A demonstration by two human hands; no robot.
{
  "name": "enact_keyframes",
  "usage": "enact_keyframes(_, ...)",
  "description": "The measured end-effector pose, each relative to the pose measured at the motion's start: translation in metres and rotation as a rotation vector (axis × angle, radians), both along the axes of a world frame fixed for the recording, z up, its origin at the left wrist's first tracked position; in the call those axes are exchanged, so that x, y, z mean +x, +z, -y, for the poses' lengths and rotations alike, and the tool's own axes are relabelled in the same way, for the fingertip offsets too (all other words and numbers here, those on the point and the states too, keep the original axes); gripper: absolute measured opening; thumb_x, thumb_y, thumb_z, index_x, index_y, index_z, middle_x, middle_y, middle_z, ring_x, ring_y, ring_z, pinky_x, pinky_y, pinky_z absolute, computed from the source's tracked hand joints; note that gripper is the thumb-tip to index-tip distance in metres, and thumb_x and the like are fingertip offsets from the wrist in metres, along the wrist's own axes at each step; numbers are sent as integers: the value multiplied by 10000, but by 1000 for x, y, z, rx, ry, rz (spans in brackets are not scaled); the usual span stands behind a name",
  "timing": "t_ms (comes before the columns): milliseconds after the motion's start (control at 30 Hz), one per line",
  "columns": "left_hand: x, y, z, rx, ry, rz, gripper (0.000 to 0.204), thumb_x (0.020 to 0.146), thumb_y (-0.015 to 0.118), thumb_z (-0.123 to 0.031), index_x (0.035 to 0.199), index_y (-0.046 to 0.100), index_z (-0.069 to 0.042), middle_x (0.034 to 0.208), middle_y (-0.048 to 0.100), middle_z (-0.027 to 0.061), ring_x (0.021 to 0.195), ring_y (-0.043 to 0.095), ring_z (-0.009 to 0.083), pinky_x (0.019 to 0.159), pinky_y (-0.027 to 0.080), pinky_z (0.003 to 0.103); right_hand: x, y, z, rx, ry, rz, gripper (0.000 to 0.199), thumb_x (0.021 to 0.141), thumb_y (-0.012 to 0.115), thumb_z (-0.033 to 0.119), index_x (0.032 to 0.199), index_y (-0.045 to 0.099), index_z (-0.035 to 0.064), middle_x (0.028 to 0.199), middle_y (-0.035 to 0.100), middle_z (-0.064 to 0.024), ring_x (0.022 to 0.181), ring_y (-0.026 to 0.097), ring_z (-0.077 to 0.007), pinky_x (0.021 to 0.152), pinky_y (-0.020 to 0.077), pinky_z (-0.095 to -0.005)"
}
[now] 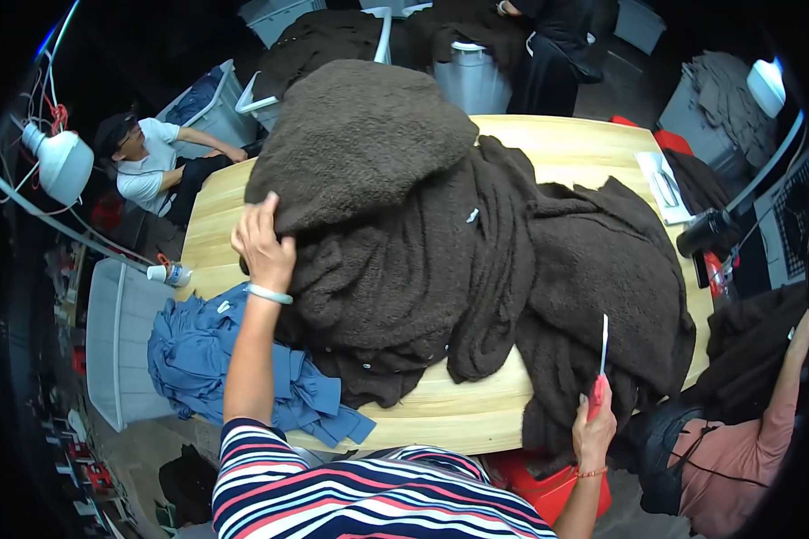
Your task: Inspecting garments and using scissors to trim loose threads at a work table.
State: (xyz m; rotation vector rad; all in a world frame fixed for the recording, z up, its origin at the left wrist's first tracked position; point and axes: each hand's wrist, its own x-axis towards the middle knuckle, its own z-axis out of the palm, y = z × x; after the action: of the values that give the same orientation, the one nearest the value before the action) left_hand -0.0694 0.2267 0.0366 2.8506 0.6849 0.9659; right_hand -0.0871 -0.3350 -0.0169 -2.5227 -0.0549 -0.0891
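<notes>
Across a pale wood-grained table, a deep heap of dark brown fleecy fabric, nubbly and thickly folded, lay beside smoother, crumpled blue cloth as a worker apparently handled and positioned the pile, a step whose next move seemed to call for a secure hold on the soft layers. The left hand rested at the heap's left edge, fingers slightly apart, any pinch impossible to tell. The right hand clasped a slim-bladed, red-handled tool, its tip raised.
</notes>
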Motion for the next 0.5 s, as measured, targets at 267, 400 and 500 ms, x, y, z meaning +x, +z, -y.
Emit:
enact_keyframes(267,-15,76,124,-731,-863,-111,225,764,660,-24,969,570,2,815,572,209,708,617,349,617,480,380,76,48,-110,44,401,-16,480,881,626,125,1339,490,80,1049,656,-243,938,636,-434,802,515,-460)
enact_keyframes(400,-12,41,162,-699,-931,-31,355,806,743,-152,1079,582,9,943,593,183,869,610,330,740,490,366,100,41,-161,133,544,-17,466,895,618,156,1341,491,109,1007,661,-255,925,641,-437,798,522,-454)
enact_keyframes(500,-36,25,143,-361,-776,59,524,762,782,-252,1197,588,-33,1101,581,161,1052,554,337,904,458,408,111,35,-172,197,414,-409,473,893,623,197,1342,495,127,1003,667,-254,946,644,-434,818,515,-471)
